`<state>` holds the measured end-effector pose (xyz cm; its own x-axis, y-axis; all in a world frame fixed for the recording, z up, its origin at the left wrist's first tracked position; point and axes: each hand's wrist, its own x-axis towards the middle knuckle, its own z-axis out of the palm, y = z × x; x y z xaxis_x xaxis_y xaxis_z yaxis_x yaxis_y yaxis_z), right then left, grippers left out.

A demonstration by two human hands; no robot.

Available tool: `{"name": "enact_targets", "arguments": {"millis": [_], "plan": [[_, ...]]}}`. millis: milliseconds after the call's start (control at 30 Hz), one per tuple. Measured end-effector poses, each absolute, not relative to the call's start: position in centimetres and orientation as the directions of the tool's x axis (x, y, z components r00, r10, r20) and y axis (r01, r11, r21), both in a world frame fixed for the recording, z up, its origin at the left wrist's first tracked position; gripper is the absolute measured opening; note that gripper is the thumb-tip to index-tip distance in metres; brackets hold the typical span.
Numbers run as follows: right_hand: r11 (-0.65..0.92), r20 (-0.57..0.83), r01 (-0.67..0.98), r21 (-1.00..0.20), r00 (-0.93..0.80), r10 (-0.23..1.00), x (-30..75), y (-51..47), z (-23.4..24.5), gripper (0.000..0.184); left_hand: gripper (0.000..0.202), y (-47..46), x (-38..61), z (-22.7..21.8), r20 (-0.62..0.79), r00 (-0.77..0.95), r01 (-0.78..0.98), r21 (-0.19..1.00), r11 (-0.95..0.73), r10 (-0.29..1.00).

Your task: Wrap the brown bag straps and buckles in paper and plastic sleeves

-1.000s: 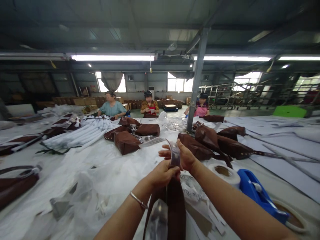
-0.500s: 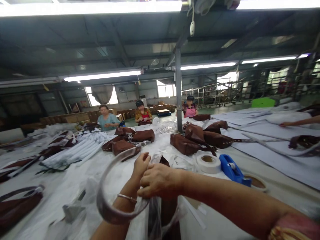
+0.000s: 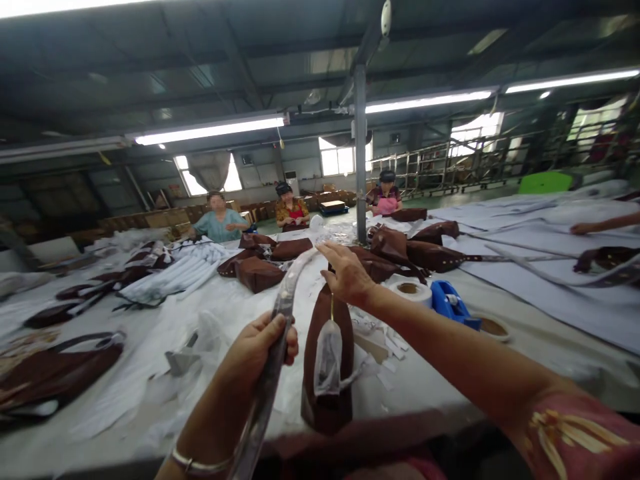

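My left hand (image 3: 267,343) is closed around a bag strap (image 3: 287,287) covered in pale translucent wrap. The strap runs from the bottom edge up and away, curving towards my right hand (image 3: 347,270). That hand is over the far end of a brown handbag (image 3: 325,413), fingers stretched out and thumb apart, fingertips by the strap's far end. Whether they touch it is unclear. The bag stands narrow end towards me on the table, with a gold-coloured zip line on top. A small white wrapped piece (image 3: 329,360) hangs on its near side.
Several brown bags (image 3: 260,273) lie across the white-covered table (image 3: 200,413). To the right are a white tape roll (image 3: 410,291), a blue tape dispenser (image 3: 453,303) and paper scraps (image 3: 395,343). A grey metal post (image 3: 360,153) rises beyond. Three co-workers sit opposite; another person's arm (image 3: 605,225) reaches in at right.
My hands have separated: the left moved nearer me along the strap, the right went up and away. The strap went from a loop to a longer curve, and the bag came into fuller view.
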<state>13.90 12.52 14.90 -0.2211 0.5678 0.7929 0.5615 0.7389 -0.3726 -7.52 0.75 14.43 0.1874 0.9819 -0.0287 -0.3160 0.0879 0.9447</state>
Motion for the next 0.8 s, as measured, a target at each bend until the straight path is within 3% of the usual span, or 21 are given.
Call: {"name": "enact_targets", "arguments": {"millis": [67, 100, 167, 200, 267, 367, 500, 633, 700, 800], "plan": [[0.695, 0.687, 0.363, -0.621, -0.174, 0.705, 13.6, 8.8, 14.2, 0.045, 0.051, 1.8, -6.9, 15.6, 0.036, 0.035, -0.338, 0.941, -0.022, 0.999], [0.597, 0.550, 0.240, -0.766, -0.236, 0.801, 13.2, 6.6, 13.7, 0.043, 0.053, 2.4, -6.5, 16.2, 0.078, -0.035, -0.329, 0.940, -0.085, 0.996], [0.292, 0.230, 0.047, -0.955, -0.502, 0.834, 12.3, 1.9, 12.2, 0.058, 0.049, 3.7, -5.5, 17.1, 0.181, -0.139, -0.280, 0.936, -0.214, 0.974], [0.132, 0.104, 0.003, -0.991, -0.596, 0.796, 11.8, -0.2, 11.5, 0.059, 0.046, 4.3, -4.8, 17.4, 0.237, -0.170, -0.251, 0.928, -0.275, 0.956], [-0.088, -0.006, -0.088, -0.992, -0.674, 0.738, 11.0, -3.4, 10.1, 0.055, 0.040, 5.1, -3.4, 17.7, 0.328, -0.206, -0.209, 0.905, -0.369, 0.922], [-0.333, -0.148, -0.159, -0.930, -0.665, 0.732, 10.9, -5.1, 9.1, 0.052, 0.037, 5.1, -2.0, 17.3, 0.358, -0.191, -0.210, 0.895, -0.394, 0.914], [-0.237, -0.117, -0.167, -0.957, -0.525, 0.843, 12.7, -3.8, 9.2, 0.038, 0.045, 2.2, -1.9, 15.2, 0.252, 0.107, -0.244, 0.945, -0.220, 0.962], [-0.168, -0.111, -0.053, -0.984, -0.551, 0.827, 14.2, -2.1, 9.1, 0.034, 0.040, -0.7, -2.1, 12.3, 0.094, 0.275, -0.054, 0.995, -0.083, 0.957], [-0.081, -0.065, -0.008, -0.997, -0.519, 0.852, 14.6, -1.5, 8.9, 0.038, 0.035, -1.0, -2.3, 11.7, 0.056, 0.226, -0.011, 0.998, -0.055, 0.972], [0.312, 0.288, 0.070, -0.947, -0.241, 0.927, 15.6, -1.2, 9.1, 0.039, 0.030, -0.4, -2.8, 12.2, 0.145, -0.011, -0.036, 0.989, -0.145, 0.989]]}}
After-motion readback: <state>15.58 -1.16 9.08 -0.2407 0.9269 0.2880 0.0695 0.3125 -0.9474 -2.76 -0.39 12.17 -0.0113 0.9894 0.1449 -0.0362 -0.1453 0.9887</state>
